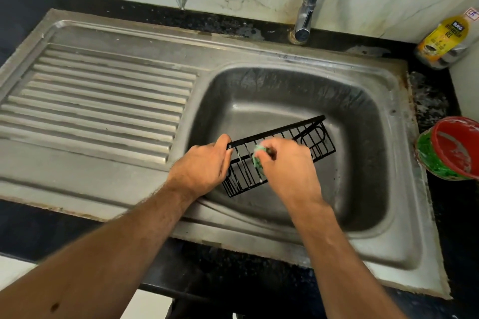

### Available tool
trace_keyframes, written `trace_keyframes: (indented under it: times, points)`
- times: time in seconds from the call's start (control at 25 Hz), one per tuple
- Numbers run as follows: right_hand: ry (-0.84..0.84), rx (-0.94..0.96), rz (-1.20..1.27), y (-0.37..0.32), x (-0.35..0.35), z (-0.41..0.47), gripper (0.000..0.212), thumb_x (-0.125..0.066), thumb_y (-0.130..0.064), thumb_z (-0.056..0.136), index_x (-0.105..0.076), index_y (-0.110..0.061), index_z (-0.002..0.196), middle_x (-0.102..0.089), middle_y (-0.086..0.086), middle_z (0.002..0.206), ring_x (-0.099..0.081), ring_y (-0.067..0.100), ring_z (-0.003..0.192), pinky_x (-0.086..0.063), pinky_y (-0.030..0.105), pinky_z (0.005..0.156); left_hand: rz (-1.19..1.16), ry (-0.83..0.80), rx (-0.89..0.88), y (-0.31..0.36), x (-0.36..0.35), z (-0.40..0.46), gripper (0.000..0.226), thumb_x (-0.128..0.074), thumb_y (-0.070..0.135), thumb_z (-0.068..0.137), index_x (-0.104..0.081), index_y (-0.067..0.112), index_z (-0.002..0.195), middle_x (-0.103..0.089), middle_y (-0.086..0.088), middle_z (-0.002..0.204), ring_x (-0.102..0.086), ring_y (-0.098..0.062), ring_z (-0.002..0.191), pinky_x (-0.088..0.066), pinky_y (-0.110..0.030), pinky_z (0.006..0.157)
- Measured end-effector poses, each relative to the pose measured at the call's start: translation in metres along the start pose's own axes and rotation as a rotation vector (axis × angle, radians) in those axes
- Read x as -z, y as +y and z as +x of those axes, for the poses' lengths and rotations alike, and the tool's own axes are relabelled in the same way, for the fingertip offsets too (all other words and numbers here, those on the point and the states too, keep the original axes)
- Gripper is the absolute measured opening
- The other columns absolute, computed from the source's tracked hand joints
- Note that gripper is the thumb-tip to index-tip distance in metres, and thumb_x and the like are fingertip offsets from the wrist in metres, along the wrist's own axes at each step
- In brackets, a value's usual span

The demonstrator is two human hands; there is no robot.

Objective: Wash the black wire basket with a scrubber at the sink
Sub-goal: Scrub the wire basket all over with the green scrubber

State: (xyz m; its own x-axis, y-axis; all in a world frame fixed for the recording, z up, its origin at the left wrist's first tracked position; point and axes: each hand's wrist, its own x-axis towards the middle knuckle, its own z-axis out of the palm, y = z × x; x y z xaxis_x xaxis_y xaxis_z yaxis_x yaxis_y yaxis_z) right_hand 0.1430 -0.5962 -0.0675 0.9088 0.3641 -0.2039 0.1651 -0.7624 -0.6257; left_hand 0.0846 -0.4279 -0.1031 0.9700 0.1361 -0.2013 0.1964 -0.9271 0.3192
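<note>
Over the steel sink basin (pixel 363 124), the left hand (pixel 202 166) grips the black wire basket (pixel 318 142) by its end while the right hand (pixel 287 166) pinches a green scrubber (pixel 258 160) against its wires.

Two forearms, bare to elbow, no sleeves. Left hand (pixel 201 167), right hand (pixel 289 167): no gloves, rings, watch or bands. Fine hair on forearms. Small dark mark on left forearm, near edge.

A long black wire basket (pixel 280 155) is held tilted over the sink (pixel 363 116) basin's near-left corner; a soapy green scrubber (pixel 258 160) presses against its wires.
</note>
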Motion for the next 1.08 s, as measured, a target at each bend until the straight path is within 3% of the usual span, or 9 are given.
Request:
trace_keyframes:
  times: [0.16,0.24,0.4,0.56,0.72,0.8,0.88,1.0,1.08]
  points:
    - [-0.164,-0.123,-0.105,0.019,0.005,-0.025,0.014,-0.061,-0.02,0.096,-0.07,-0.025,0.088,-0.067,-0.008,0.077,-0.066,0.005,0.067,-0.058,0.021,0.061,0.019,-0.003,0.011,0.001,0.0,0.0,0.02,-0.026,0.036,0.109,-0.037,0.02,0.115,-0.066,-0.003,0.091,-0.054,-0.023,0.071,-0.039,-0.036,0.06]
    - [-0.166,-0.179,-0.091,0.018,0.009,-0.027,0.019,-0.062,-0.017,0.093,-0.07,-0.027,0.079,-0.068,-0.009,0.073,-0.066,0.006,0.063,-0.058,0.022,0.056,-0.005,0.0,0.025,0.0,0.0,0.001,0.016,-0.027,0.034,0.109,-0.036,0.022,0.115,-0.063,0.0,0.086,-0.057,-0.025,0.071,-0.04,-0.037,0.06]
    - [0.088,-0.13,0.024,-0.002,0.012,-0.005,0.018,-0.057,-0.022,0.088,-0.07,-0.028,0.078,-0.069,-0.011,0.07,-0.065,0.008,0.062,-0.06,0.032,0.062,-0.033,-0.015,0.053,0.001,0.001,-0.001,0.011,-0.028,0.033,0.109,-0.032,0.023,0.109,-0.063,-0.003,0.087,-0.051,-0.025,0.07,-0.039,-0.039,0.061]
    - [0.03,-0.041,-0.011,-0.016,-0.005,0.016,0.017,-0.056,-0.026,0.096,-0.073,-0.025,0.091,-0.072,-0.002,0.083,-0.067,0.016,0.081,-0.058,0.038,0.079,-0.041,-0.023,0.065,0.004,0.004,-0.002,0.011,-0.03,0.033,0.108,-0.033,0.022,0.11,-0.068,-0.006,0.1,-0.063,-0.035,0.086,-0.043,-0.04,0.064]
    - [-0.126,-0.102,-0.048,0.007,0.008,-0.001,0.022,-0.059,-0.017,0.091,-0.074,-0.022,0.076,-0.072,-0.008,0.079,-0.068,0.008,0.068,-0.058,0.019,0.059,-0.005,-0.047,0.085,0.005,0.004,-0.001,0.011,-0.029,0.031,0.108,-0.033,0.021,0.112,-0.067,-0.006,0.107,-0.062,-0.034,0.086,-0.045,-0.042,0.065]
    - [-0.026,-0.153,0.068,0.013,0.025,-0.006,0.021,-0.063,-0.019,0.089,-0.074,-0.026,0.072,-0.07,-0.018,0.072,-0.066,-0.001,0.069,-0.05,0.006,0.059,-0.012,-0.046,0.099,0.005,0.004,0.0,0.013,-0.028,0.03,0.108,-0.034,0.021,0.115,-0.067,-0.005,0.108,-0.057,-0.031,0.081,-0.045,-0.043,0.066]
    - [0.098,-0.145,0.175,0.011,0.028,0.003,0.013,-0.068,-0.022,0.09,-0.074,-0.03,0.084,-0.07,-0.021,0.077,-0.064,-0.007,0.072,-0.046,0.001,0.063,-0.017,-0.051,0.111,0.005,0.004,0.0,0.012,-0.029,0.03,0.108,-0.034,0.021,0.114,-0.067,-0.006,0.108,-0.053,-0.029,0.079,-0.045,-0.043,0.066]
    - [0.033,-0.075,0.157,0.005,0.013,0.015,0.012,-0.069,-0.022,0.093,-0.074,-0.026,0.104,-0.071,-0.015,0.09,-0.062,-0.005,0.075,-0.054,0.013,0.078,-0.01,-0.058,0.119,0.006,0.005,0.0,0.011,-0.029,0.029,0.108,-0.033,0.021,0.114,-0.065,-0.005,0.113,-0.053,-0.029,0.08,-0.043,-0.042,0.066]
    - [0.018,-0.058,0.116,0.007,0.005,0.014,0.012,-0.067,-0.023,0.095,-0.072,-0.024,0.105,-0.07,-0.012,0.09,-0.062,-0.003,0.077,-0.056,0.019,0.079,-0.004,-0.05,0.113,0.006,0.005,0.0,0.013,-0.03,0.028,0.107,-0.035,0.021,0.117,-0.065,-0.005,0.116,-0.059,-0.033,0.086,-0.045,-0.044,0.066]
